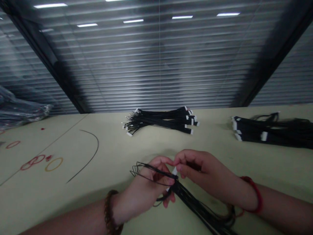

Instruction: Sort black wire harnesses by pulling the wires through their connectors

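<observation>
A bundle of thin black wires (pixel 193 202) runs from my hands down toward the lower right, with loose wire loops sticking out over my left wrist. My left hand (pixel 149 186) is closed around the bundle near its white-connector end. At that end, the thumb and fingers of my right hand (pixel 198 168) pinch a small white connector (pixel 174 171). The fingertips of both hands nearly meet there. Part of the bundle is hidden behind my left fingers.
Behind my hands lies a bundle of black cables (pixel 163 120) with white connectors. Another cable bundle (pixel 274 129) is at the right. To the left are a single black wire (pixel 97 148), red rubber bands (pixel 36 159), a yellow band (pixel 53 164) and clear plastic wrap (pixel 22 109). Window blinds (pixel 158 65) back the table.
</observation>
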Motion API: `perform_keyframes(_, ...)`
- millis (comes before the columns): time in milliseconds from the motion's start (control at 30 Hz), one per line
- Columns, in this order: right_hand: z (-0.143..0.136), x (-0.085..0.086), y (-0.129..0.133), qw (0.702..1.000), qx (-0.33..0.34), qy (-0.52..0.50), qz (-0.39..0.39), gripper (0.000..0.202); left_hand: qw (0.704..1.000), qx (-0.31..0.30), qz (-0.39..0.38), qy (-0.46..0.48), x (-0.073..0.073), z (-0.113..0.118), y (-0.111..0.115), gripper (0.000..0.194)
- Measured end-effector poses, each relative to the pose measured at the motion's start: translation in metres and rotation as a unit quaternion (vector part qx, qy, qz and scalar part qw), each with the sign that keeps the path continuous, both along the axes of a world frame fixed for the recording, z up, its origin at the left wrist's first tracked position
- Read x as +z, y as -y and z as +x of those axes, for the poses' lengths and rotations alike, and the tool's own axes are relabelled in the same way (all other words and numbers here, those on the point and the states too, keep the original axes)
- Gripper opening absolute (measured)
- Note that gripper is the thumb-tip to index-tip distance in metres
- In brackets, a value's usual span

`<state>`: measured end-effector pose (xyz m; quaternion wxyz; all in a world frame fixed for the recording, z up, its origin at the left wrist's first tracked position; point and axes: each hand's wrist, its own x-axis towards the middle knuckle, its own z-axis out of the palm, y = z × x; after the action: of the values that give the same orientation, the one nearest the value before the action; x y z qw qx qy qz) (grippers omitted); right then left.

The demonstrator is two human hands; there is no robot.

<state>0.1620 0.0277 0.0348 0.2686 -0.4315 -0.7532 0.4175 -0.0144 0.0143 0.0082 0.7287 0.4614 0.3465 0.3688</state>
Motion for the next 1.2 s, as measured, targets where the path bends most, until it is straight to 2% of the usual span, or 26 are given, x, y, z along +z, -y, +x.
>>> perform_keyframes(100, -0.002, -0.004, 0.002, 1.0, -0.002, -0.006, -0.004, 0.015, 1.0, 0.005, 0.0, -0.018, 0.002, 0.0, 0.001, 0.019)
perform_keyframes(333, -0.002, -0.005, 0.005, 1.0, -0.015, -0.017, 0.011, 0.012, 0.999, 0.027, -0.004, -0.035, -0.002, 0.002, 0.002, 0.023)
perform_keyframes(500, -0.003, -0.006, 0.006, 1.0, -0.007, 0.002, 0.029, 0.011, 0.999, 0.016, -0.027, -0.035, -0.003, 0.004, 0.001, 0.026)
perform_keyframes(633, -0.002, 0.002, 0.006, 0.997, 0.002, 0.025, 0.072, 0.016, 0.996, 0.061, -0.019, -0.066, 0.004, 0.001, 0.001, 0.027)
perform_keyframes(733, 0.007, 0.017, 0.008, 0.973, -0.041, 0.105, 0.202, 0.019, 0.991, 0.115, -0.01, -0.066, 0.008, -0.002, -0.001, 0.044)
perform_keyframes(800, 0.018, 0.025, 0.011, 0.945, -0.055, 0.207, 0.246, 0.02, 0.987, 0.15, -0.003, -0.064, 0.008, -0.004, -0.003, 0.045)
perform_keyframes(900, 0.036, 0.026, 0.02, 0.912, -0.004, 0.349, 0.215, 0.03, 0.979, 0.196, 0.012, -0.051, 0.006, -0.006, -0.005, 0.041)
perform_keyframes(1000, 0.04, 0.019, 0.027, 0.892, 0.059, 0.421, 0.153, 0.03, 0.976, 0.213, 0.028, -0.033, 0.003, -0.007, -0.006, 0.04)
perform_keyframes(1100, 0.028, 0.018, 0.028, 0.914, 0.089, 0.381, 0.107, 0.031, 0.975, 0.215, 0.038, -0.026, 0.002, -0.008, -0.005, 0.038)
perform_keyframes(1200, 0.012, 0.02, 0.024, 0.953, 0.068, 0.271, 0.113, 0.033, 0.98, 0.196, 0.037, -0.02, 0.003, -0.006, -0.003, 0.034)
